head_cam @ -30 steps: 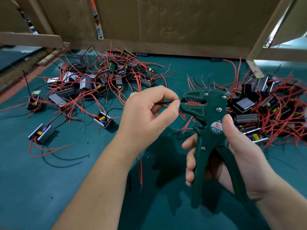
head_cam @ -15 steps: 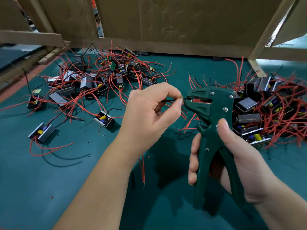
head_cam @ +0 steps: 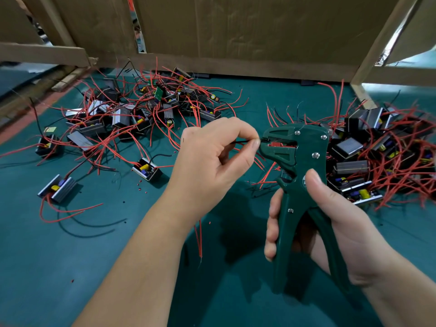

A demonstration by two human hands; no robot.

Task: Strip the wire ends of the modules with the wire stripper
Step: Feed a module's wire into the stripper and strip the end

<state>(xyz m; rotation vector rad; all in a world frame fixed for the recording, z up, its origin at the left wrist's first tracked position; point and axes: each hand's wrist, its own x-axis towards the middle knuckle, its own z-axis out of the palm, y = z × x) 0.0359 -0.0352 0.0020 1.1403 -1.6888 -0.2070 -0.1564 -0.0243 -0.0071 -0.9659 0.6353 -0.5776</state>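
On the green tabletop (head_cam: pixel 70 256) walled by cardboard (head_cam: pixel 236 31), your left grip (head_cam: pixel 207 161) pinches a black wire (head_cam: pixel 240 142), its far end hidden; your right grip (head_cam: pixel 335 223) clasps the wire stripper (head_cam: pixel 304 147).

This is a small electronics assembly workshop. A counter (head_cam: pixel 70 267) covered in green matting carries small circuit modules in metal cases, piled in a left heap (head_cam: pixel 122 119) and a right heap (head_cam: pixel 377 156), all trailing red and black leads. Plain cardboard sheets (head_cam: pixel 236 31) and rough wooden battens (head_cam: pixel 375 50) wall it in. Bits of insulation (head_cam: pixel 140 189) dot the mat, and a green wire stripper (head_cam: pixel 299 161) has a black wire (head_cam: pixel 240 142) at its mouth.
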